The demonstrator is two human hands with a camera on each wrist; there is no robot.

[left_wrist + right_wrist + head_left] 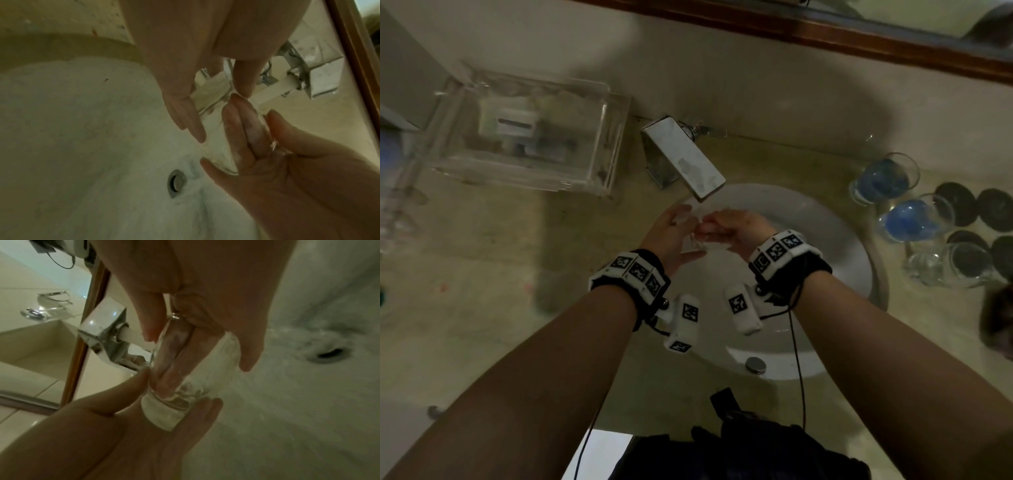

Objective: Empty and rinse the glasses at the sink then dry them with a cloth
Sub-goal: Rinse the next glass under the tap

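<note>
Clear glass (185, 382), emptied and mid-rinse, held over the sink (825, 233) just below the tap (688, 164): the left hand (671, 236) cups its thick base with curled fingers, while two right-hand fingers (174, 356) reach inside the mouth and the right hand (739, 226) clasps its wall. Long axis runs roughly level between the hands, mouth toward the right hand. Two glasses (887, 178) with blue contents await on the counter (500, 274) beside the sink, apparently unrinsed; drying is not yet begun, and no cloth is identifiable.

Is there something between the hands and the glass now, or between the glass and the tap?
Nothing visible. The left hand holds the base of the glass directly, and the right hand has its fingers inside it. The glass sits just under the tap, over the sink.
</note>
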